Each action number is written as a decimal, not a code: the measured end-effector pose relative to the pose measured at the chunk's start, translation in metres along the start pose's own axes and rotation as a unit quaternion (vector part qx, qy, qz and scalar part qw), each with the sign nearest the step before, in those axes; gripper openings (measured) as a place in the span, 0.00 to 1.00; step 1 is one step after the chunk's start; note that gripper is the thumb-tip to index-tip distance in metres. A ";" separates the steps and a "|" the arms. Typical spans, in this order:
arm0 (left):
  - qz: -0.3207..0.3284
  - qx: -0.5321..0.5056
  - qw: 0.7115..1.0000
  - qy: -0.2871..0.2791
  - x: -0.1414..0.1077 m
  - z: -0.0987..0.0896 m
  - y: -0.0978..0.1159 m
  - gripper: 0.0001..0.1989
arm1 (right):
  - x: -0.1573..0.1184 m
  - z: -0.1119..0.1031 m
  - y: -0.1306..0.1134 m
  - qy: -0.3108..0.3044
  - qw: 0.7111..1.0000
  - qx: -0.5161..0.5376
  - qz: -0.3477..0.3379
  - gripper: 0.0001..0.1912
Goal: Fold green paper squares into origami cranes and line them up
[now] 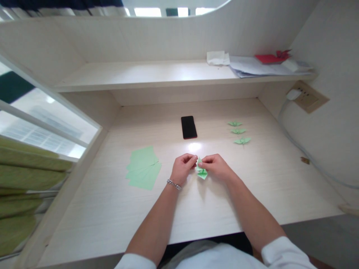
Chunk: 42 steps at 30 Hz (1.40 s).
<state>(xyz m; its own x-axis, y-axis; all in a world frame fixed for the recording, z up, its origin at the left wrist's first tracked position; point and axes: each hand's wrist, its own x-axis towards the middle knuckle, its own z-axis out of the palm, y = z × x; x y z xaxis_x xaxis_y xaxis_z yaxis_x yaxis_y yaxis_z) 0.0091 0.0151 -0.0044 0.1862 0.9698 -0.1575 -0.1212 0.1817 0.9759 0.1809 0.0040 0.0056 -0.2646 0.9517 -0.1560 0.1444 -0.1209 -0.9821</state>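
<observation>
Between my two hands, above the middle of the desk, is a small folded green paper piece (202, 173). My right hand (215, 165) pinches its upper part between thumb and fingers. At its left edge my left hand (183, 167), with a chain bracelet at the wrist, has thumb and fingers pressed together; whether it grips the paper is too small to tell. Several green paper sheets (143, 170) lie fanned out left of my hands. Three folded green paper cranes (238, 131) sit in a column at the back right.
A black phone (189, 127) lies on the desk (112, 224) beyond my hands. The shelf (140, 73) above holds white papers (252, 67) and a red folded piece (282, 54). A white charger cable (291, 138) runs down the right wall.
</observation>
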 end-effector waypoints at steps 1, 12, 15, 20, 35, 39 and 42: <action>-0.011 -0.011 1.000 0.001 0.000 0.000 0.000 0.14 | 0.000 0.000 -0.002 0.032 0.999 -0.016 -0.025 0.15; -0.080 -0.101 0.991 -0.030 -0.005 0.007 0.007 0.18 | 0.002 0.005 -0.002 0.163 0.968 -0.090 -0.167 0.09; -0.075 -0.105 0.991 -0.017 -0.003 0.009 0.005 0.17 | 0.002 0.005 -0.003 0.155 0.973 -0.079 -0.153 0.11; -0.035 -0.080 0.996 0.029 0.000 0.007 0.000 0.12 | 0.003 0.003 -0.003 0.144 0.982 -0.033 -0.121 0.13; -0.030 -0.115 0.993 0.024 -0.002 0.005 0.004 0.09 | 0.002 0.001 -0.005 0.063 0.958 0.273 0.067 0.12; -0.034 -0.119 0.992 0.007 -0.002 0.004 0.003 0.08 | 0.003 0.002 -0.007 0.073 0.958 0.265 0.079 0.10; -0.031 -0.092 0.995 0.008 -0.001 0.004 0.000 0.09 | 0.004 0.005 -0.005 0.099 0.964 0.238 0.063 0.11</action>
<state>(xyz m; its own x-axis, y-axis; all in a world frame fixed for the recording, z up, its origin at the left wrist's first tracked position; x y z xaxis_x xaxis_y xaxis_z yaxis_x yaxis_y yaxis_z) 0.0127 0.0131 -0.0038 0.1837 0.9580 -0.2201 -0.2867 0.2664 0.9203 0.1739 0.0071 0.0089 -0.0793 0.9503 -0.3010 -0.3037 -0.3106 -0.9007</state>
